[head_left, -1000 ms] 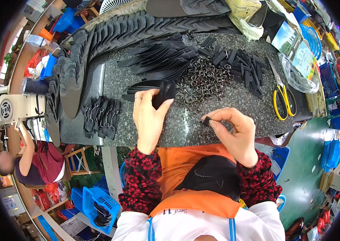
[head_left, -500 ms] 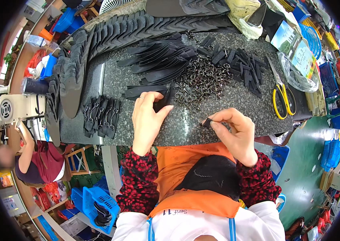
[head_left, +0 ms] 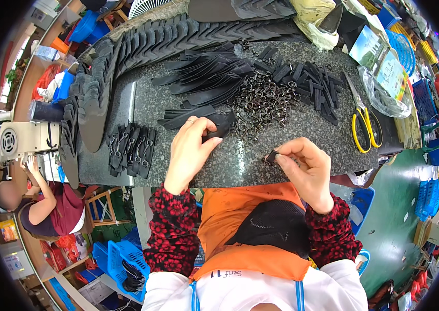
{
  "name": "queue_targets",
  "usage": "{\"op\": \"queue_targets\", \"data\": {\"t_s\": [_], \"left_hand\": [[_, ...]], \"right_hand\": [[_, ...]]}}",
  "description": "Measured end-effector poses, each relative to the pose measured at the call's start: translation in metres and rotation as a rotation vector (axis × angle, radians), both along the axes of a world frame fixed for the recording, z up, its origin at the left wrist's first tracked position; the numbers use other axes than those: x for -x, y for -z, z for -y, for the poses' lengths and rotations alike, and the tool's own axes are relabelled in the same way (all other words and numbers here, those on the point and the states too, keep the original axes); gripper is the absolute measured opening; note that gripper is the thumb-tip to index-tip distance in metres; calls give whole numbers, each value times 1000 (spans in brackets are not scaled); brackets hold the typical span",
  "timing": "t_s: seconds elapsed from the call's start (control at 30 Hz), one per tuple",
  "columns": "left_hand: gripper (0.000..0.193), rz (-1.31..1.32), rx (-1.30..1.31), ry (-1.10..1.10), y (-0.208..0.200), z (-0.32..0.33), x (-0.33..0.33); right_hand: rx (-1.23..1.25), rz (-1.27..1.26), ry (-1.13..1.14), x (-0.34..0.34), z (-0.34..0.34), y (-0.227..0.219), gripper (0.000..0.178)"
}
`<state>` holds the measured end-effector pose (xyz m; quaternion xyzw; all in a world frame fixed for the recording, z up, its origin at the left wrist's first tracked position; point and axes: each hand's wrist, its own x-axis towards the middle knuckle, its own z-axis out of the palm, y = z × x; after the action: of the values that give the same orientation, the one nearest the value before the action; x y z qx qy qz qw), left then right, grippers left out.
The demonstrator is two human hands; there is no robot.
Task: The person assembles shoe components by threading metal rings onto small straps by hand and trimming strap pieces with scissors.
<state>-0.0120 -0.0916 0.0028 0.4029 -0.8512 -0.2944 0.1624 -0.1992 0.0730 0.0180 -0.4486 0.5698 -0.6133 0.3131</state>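
Observation:
My left hand (head_left: pixel 191 150) is at the near middle of the granite worktop, its thumb and curled fingers closed on a black strip (head_left: pixel 221 123). That strip lies against the left edge of a heap of dark metal snap hooks (head_left: pixel 263 101). With thumb and forefinger, my right hand (head_left: pixel 307 168) pinches a small folded black strap piece (head_left: pixel 271 156) just above the table; a bit of metal seems to show at its lower end. Beyond my left hand lie more long black strips (head_left: pixel 214 78). Short black strap pieces (head_left: pixel 320 85) are piled right of the hooks.
Finished-looking straps with hooks (head_left: pixel 131 150) lie in a row at left. Long overlapping black pieces (head_left: pixel 157 39) line the far and left edges. Yellow-handled scissors (head_left: pixel 364 122) lie at right beside a plastic bag (head_left: pixel 385 98). Another person (head_left: pixel 56 207) works at a machine on the left.
My left hand has shifted slightly, and the black strip in its fingers has swung right toward the hooks. My right hand keeps its pinch, the small piece turned a little. The other person has leaned in.

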Motion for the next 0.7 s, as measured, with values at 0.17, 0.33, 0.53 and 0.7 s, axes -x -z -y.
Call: {"op": "queue_targets", "data": {"t_s": [0.17, 0.33, 0.53, 0.7], "left_hand": [[27, -16, 162, -16, -1, -8, 4], [32, -22, 90, 58, -2, -6, 3], [30, -15, -19, -79, 3, -6, -1], [21, -281, -111, -116, 3, -12, -18]], "right_hand": [[-6, -4, 0, 1, -1, -1, 9], [2, 22, 1, 1, -2, 2, 9], [-7, -21, -6, 0, -5, 3, 9], [-10, 23, -26, 0, -6, 6, 10]]}}
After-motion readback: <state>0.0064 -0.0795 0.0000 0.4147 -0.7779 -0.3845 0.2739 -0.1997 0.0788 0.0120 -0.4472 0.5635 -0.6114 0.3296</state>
